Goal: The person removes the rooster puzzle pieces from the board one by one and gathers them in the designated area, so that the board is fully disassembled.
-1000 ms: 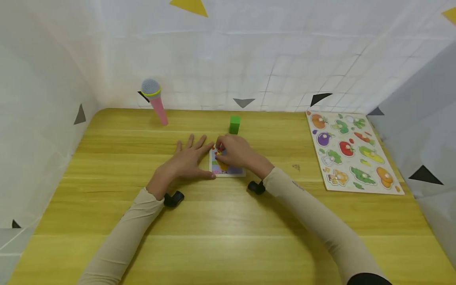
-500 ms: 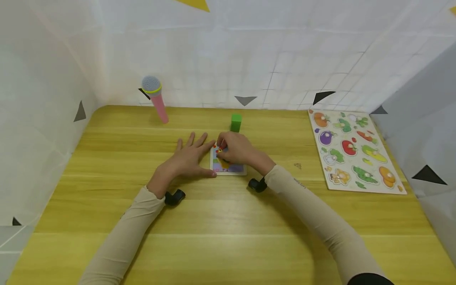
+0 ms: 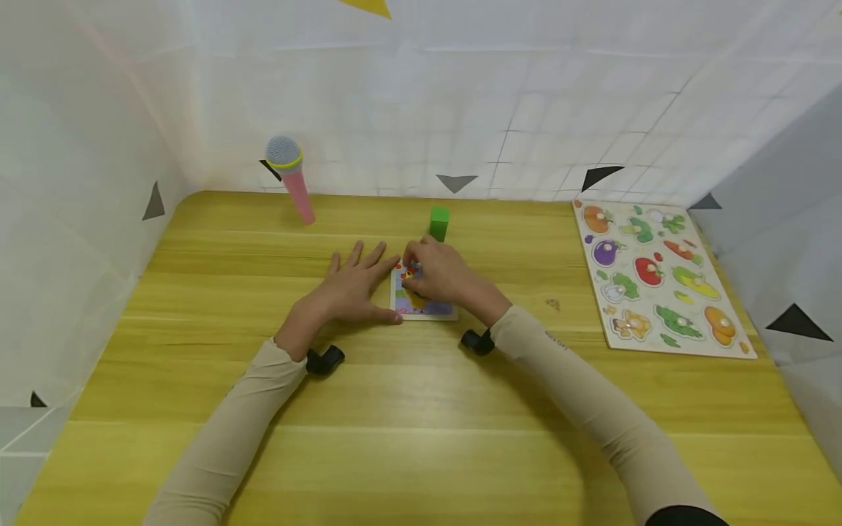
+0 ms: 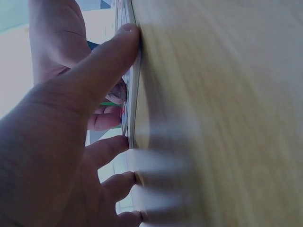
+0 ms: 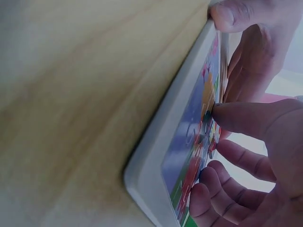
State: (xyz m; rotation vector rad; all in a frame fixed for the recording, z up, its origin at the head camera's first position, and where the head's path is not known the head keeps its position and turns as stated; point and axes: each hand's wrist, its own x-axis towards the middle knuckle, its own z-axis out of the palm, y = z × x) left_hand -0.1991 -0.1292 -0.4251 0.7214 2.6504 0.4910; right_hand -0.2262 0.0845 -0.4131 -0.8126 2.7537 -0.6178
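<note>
A small jigsaw puzzle (image 3: 430,308) with a colorful picture and a pale border lies flat on the wooden table. My left hand (image 3: 350,294) rests beside it with fingers spread. Its thumb (image 4: 124,47) touches the near-left edge of the board, and the index fingertip is at the far-left corner. Over the board, my right hand (image 3: 447,276) pinches a small puzzle piece (image 5: 211,147) between thumb and index finger. That piece appears slightly tilted above the picture. The other right fingers curl down onto the board, and the hand hides the puzzle's upper right part.
A green block (image 3: 438,222) stands just behind the right hand. At the back left stands a pink toy microphone (image 3: 299,191) with a grey head. A vegetable peg puzzle board (image 3: 664,281) lies on the right. White sheeting (image 3: 395,109) hangs behind the table.
The head view has tilted slightly, so everything sits a little higher and further right. The right fingertips shift slightly over the puzzle, with more of the piece showing. The left hand keeps its place.
</note>
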